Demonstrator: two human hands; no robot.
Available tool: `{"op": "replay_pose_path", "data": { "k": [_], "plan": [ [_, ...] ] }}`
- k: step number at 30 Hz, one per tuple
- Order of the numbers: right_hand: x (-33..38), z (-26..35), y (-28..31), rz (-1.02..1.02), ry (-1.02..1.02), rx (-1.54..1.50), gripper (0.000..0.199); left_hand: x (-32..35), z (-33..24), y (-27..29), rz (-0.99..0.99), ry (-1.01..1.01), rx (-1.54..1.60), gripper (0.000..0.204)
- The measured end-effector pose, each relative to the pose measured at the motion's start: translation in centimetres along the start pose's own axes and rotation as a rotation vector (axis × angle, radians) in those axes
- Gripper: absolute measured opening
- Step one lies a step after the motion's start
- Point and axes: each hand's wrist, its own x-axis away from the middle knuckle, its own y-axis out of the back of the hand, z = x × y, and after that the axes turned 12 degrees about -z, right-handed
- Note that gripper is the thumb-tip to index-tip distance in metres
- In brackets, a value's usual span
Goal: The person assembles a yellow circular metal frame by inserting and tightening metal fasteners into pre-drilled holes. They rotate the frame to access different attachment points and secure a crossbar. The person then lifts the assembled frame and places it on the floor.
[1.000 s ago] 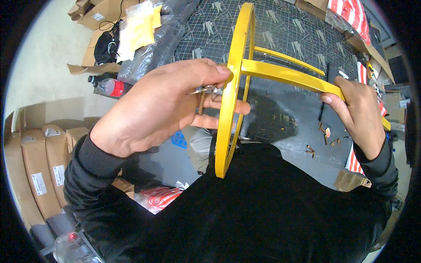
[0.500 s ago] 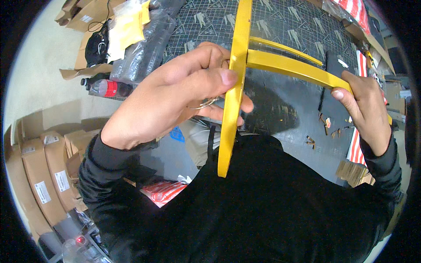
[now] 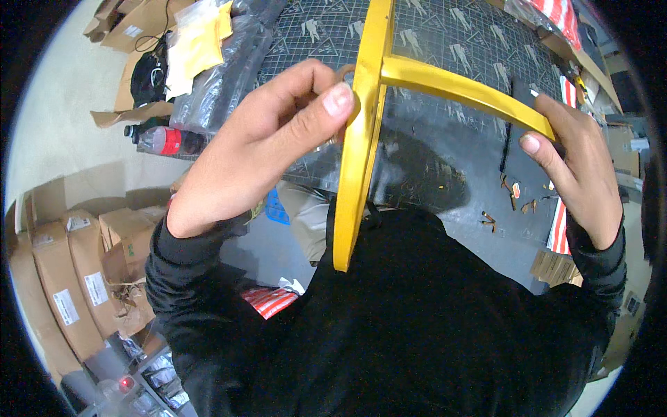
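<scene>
A yellow metal frame [image 3: 451, 83] is raised above the dark work surface. Its long upright bar [image 3: 358, 163] meets a crossbar that slopes down to the right. My left hand [image 3: 264, 135] is closed at the left side of the upright, just below the joint, its thumb against the bar's edge. The curled fingertips are partly hidden, and a small brownish bit beside them is too unclear to name. My right hand [image 3: 580, 167] grips the crossbar's right end between thumb and fingers.
The worktop [image 3: 445, 167] has a patterned dark covering. Small brass-coloured fittings [image 3: 490, 222] lie on its right side. At left are a drink bottle [image 3: 167, 140], wrapped dark packages and yellow sheets [image 3: 194, 55]. Cardboard boxes [image 3: 62, 285] stand at lower left. Red-and-white striped plastic [image 3: 271, 301] lies below.
The frame has shifted slightly left and turned, so its second thin yellow rail no longer shows beyond the crossbar. My left fingers, which reached behind the upright, have drawn back to its left side.
</scene>
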Motion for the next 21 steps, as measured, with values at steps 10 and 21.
{"op": "replay_pose_path", "data": {
  "k": [10,21],
  "plan": [
    [-5.5,6.4,-5.1,-0.305,0.253,-0.269,0.061,-0.6,-1.1,-0.8,-0.165,-0.191,-0.247,0.023],
    [-5.9,6.7,-6.3,-0.272,0.370,-0.494,0.064,-0.4,0.6,-0.9,-0.108,0.000,0.004,0.041]
  ]
}}
